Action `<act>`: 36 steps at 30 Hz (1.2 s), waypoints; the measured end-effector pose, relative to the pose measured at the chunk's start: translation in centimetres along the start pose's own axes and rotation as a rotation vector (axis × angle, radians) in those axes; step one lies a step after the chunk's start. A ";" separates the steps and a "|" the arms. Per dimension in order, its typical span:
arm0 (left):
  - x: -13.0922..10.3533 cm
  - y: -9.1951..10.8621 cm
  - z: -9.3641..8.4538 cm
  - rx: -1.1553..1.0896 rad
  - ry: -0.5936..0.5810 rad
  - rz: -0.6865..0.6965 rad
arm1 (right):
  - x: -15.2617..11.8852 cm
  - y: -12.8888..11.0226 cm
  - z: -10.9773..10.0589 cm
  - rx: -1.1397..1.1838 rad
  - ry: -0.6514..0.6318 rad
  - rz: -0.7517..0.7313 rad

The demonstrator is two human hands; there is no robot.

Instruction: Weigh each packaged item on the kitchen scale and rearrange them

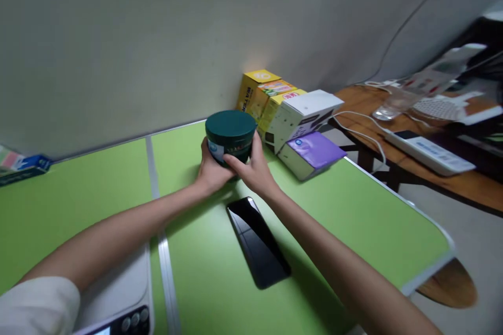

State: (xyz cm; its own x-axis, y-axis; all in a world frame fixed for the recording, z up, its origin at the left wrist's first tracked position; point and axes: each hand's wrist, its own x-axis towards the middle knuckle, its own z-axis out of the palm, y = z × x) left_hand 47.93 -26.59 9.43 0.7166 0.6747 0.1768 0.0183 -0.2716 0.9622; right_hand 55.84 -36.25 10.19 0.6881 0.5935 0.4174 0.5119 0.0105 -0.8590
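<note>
A dark green lidded tub point(231, 124) with a pale label stands upright between my two hands, near the back of the green table point(196, 282). My left hand point(212, 170) is wrapped round its left side and lower front. Round the right side curls my right hand point(255, 165), its thumb across the front of the tub. The tub's base is mostly hidden by my hands, so I cannot tell whether it touches the table. Just in front of my hands, a black smartphone point(259, 243) lies face up.
Yellow cartons point(255, 94), a white box point(302, 115) and a purple-topped pack point(314, 152) line the back right. A white appliance point(121, 293) sits under my left forearm. A blue box point(29, 165) lies far left. Right, a wooden table point(412, 162) bears a power strip point(428, 152) and clear bottle point(412, 91).
</note>
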 end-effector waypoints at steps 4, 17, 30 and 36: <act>7.4 -1.6 3.5 0.084 0.109 0.035 | 2.4 5.0 -0.5 -0.033 0.027 0.059; 19.9 -5.3 10.9 0.269 0.295 0.047 | 10.9 15.5 2.6 0.063 0.078 0.153; 17.6 -4.8 10.0 0.447 0.178 -0.113 | 10.3 14.9 2.3 -0.044 0.171 0.222; 9.2 -2.0 -0.7 0.419 -0.149 0.075 | 5.3 9.2 1.7 -0.069 0.016 0.180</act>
State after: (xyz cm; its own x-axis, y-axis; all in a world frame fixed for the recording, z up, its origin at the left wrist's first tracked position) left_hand 54.05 -19.37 9.31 0.8188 0.5444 0.1819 0.2211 -0.5915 0.7754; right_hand 63.30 -31.66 4.01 0.7795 0.5682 0.2636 0.4133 -0.1504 -0.8981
